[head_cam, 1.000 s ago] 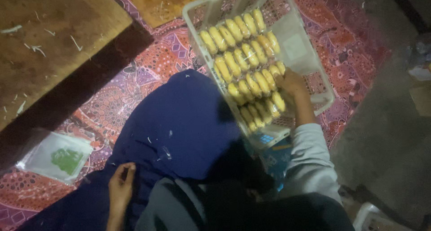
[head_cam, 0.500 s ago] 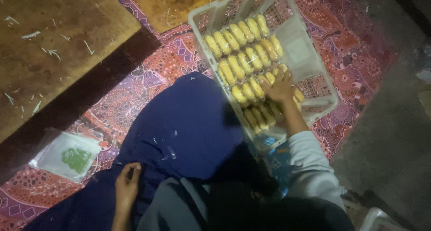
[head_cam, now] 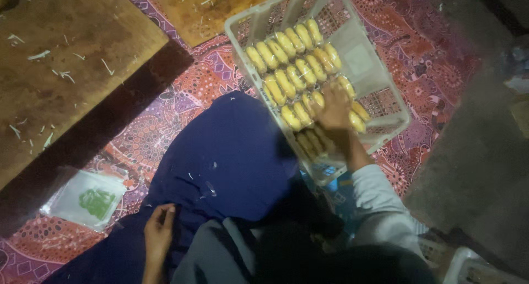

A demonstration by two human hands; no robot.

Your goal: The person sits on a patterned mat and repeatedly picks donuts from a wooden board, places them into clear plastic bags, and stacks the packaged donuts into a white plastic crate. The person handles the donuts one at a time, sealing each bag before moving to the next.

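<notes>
A white plastic crate (head_cam: 380, 91) lies on the patterned mat and holds rows of small yellow oblong pastries (head_cam: 286, 55). My right hand (head_cam: 332, 108) reaches into the crate and rests on the pastries in the near rows, fingers curled over them; whether it grips one is hidden. My left hand (head_cam: 158, 235) lies on the dark blue cloth (head_cam: 231, 157) over my lap, fingers loosely bent, holding nothing.
A low wooden board (head_cam: 66, 63) with white scraps sits at the left, another wooden surface (head_cam: 215, 8) at the top. A clear plastic bag with a green print (head_cam: 88, 198) lies on the red patterned mat (head_cam: 424, 47). Grey floor is at the right.
My right hand has slid from the crate's near right side toward the middle rows of pastries. The left hand stays on the blue cloth.
</notes>
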